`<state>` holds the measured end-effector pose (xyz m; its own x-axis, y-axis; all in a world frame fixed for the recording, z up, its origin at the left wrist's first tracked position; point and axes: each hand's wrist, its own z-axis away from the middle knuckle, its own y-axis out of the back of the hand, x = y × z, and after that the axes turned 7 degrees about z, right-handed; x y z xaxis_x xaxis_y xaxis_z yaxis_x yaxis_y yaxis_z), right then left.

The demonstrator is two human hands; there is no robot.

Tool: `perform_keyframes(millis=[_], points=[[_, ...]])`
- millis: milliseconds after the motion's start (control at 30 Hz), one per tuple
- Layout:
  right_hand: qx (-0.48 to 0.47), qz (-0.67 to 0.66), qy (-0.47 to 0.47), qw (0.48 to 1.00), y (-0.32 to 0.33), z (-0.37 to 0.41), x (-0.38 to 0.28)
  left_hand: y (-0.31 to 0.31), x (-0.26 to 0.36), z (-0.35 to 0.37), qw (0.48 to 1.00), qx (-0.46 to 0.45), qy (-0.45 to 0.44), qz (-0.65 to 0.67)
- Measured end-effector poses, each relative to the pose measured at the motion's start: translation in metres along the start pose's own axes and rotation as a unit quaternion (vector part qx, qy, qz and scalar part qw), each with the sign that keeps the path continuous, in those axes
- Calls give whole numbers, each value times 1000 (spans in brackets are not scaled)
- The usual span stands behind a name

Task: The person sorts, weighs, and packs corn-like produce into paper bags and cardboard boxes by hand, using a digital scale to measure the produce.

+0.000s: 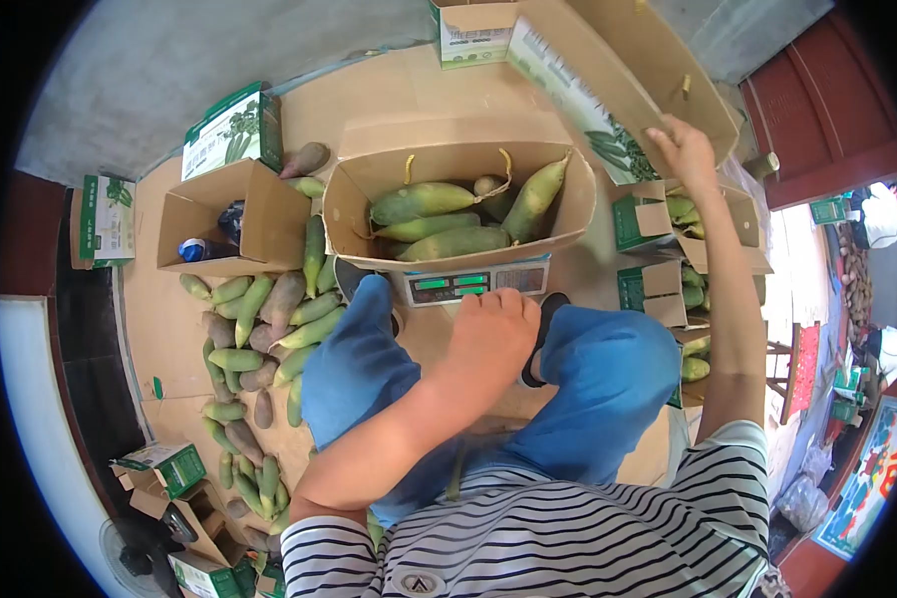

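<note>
My left hand is at the front panel of a digital scale with green displays, its fingers bent and slightly apart, with no object visible in them. An open cardboard box sits on the scale, holding several large green radishes and yellow cord handles. To the upper right, my right hand grips the edge of another large cardboard box. That box is tilted, with a printed vegetable picture on its side.
Loose green and purplish radishes cover the floor to the left. Beside them stands an open box with dark and blue items inside. Several small boxes of radishes line the right side. A fan stands at lower left.
</note>
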<state>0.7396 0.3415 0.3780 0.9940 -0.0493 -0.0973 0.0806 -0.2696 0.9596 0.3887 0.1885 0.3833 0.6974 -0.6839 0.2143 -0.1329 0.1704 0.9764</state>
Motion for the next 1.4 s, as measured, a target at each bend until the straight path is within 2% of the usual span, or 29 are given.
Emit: perform_keyframes(millis=[133,200,333,533,700,833,1033,1133,1233,1400], points=[[-10,56,51,997,-28,-14,-24,2,-2,3,1000,21,0,-6],[-35,69,66,995,-40,-20,-26,3,-4,5,999,46,-14,3],[-97,99,82,987,-51,-28,-36,8,-5,8,1000,31,-4,3],[-94,106,69,987,-68,-38,-43,16,-4,15,1000,27,2,-8],[-56,114,148,981,-75,-66,-69,18,-3,16,999,46,4,1],[-3,60,150,987,-77,-92,-120,10,2,17,998,58,8,18],[-51,-56,87,993,-98,-140,-210,8,6,24,998,62,10,22],[-26,-117,72,990,-130,-164,-253,15,4,27,998,49,13,21],[-69,-116,34,990,-145,-180,-304,19,0,29,999,39,20,27],[-78,-173,1,982,-170,-195,-377,20,-3,34,998,28,40,37]])
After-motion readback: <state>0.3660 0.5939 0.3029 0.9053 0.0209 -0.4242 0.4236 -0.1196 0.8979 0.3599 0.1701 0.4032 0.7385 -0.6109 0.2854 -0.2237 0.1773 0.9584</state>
